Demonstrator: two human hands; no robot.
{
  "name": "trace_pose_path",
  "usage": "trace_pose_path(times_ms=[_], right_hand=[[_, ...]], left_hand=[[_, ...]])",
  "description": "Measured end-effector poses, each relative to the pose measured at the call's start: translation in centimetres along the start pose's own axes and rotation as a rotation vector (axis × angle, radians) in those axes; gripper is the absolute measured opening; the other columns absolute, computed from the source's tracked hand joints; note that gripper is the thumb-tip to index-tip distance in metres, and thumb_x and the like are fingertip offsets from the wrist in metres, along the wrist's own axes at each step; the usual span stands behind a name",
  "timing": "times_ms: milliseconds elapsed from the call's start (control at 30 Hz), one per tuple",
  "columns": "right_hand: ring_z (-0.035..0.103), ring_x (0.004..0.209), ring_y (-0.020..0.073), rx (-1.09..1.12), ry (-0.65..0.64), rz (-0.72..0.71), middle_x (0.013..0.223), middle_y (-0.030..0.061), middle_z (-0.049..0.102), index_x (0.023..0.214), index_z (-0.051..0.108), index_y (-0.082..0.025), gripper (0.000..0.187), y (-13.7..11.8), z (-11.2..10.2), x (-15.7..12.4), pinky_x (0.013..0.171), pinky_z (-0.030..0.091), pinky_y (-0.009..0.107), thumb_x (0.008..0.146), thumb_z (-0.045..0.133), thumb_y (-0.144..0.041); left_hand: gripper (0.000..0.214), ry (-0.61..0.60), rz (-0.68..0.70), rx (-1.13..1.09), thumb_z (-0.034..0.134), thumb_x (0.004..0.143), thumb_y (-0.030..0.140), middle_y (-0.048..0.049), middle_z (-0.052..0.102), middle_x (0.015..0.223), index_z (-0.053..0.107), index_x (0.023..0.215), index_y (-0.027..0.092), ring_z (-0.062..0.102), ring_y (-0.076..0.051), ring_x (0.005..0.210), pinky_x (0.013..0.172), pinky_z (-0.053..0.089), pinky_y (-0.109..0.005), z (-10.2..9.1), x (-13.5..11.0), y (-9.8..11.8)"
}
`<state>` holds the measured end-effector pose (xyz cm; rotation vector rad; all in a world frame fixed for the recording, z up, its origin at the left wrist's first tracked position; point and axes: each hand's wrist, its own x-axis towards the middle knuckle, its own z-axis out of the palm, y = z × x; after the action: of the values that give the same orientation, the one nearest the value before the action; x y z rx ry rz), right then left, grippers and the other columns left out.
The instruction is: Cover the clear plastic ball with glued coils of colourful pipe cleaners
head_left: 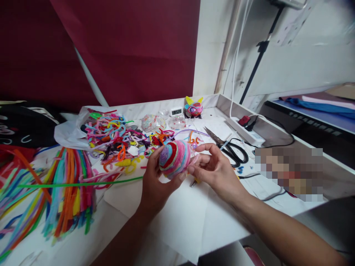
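Note:
My left hand cups a ball wrapped in striped pipe cleaners, pink, blue, red and purple, holding it from below and behind. My right hand grips the ball's right side, thumb and fingers curled against it. The ball hovers above a white paper sheet on the table. A green pipe cleaner lies stretched to the left of my left hand.
A pile of cut pipe cleaner scraps lies behind the ball. Long pipe cleaners fan out at left. Black scissors lie to the right, near a power strip. A finished horned ball figure and a small clock stand at the back.

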<state>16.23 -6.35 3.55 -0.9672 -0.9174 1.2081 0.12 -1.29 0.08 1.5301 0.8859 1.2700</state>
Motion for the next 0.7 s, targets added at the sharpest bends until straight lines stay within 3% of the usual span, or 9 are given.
trace_pose_path(times_ms=[300, 533, 700], right_hand=[[0.062, 0.06, 0.0132, 0.059, 0.004, 0.041, 0.062, -0.0091, 0.064, 0.097, 0.046, -0.024, 0.064, 0.04, -0.13, 0.29, 0.059, 0.046, 0.026, 0.052, 0.091, -0.024], [0.055, 0.051, 0.0095, 0.085, 0.013, 0.066, 0.06, -0.0102, 0.064, 0.098, 0.048, -0.024, 0.065, -0.09, -0.36, 0.45, 0.061, 0.05, 0.029, 0.05, 0.091, -0.022], [0.061, 0.055, 0.0115, 0.071, 0.007, 0.087, 0.061, -0.009, 0.066, 0.099, 0.047, -0.024, 0.067, -0.32, -0.52, 0.56, 0.062, 0.05, 0.028, 0.049, 0.092, -0.021]], left_hand=[[0.077, -0.015, -0.022, -0.01, 0.085, 0.062, 0.028, -0.009, 0.06, 0.132, 0.048, 0.13, 0.027, 0.062, -0.026, 0.114, 0.092, 0.054, -0.036, 0.03, -0.1, -0.07], [0.076, -0.024, -0.029, -0.003, 0.085, 0.061, 0.029, -0.0077, 0.061, 0.13, 0.049, 0.128, 0.028, 0.063, -0.025, 0.112, 0.09, 0.055, -0.035, 0.13, -0.04, 0.02], [0.075, -0.032, -0.033, -0.006, 0.085, 0.062, 0.028, -0.0063, 0.061, 0.13, 0.049, 0.127, 0.03, 0.063, -0.024, 0.112, 0.087, 0.056, -0.032, 0.04, -0.1, -0.39]])
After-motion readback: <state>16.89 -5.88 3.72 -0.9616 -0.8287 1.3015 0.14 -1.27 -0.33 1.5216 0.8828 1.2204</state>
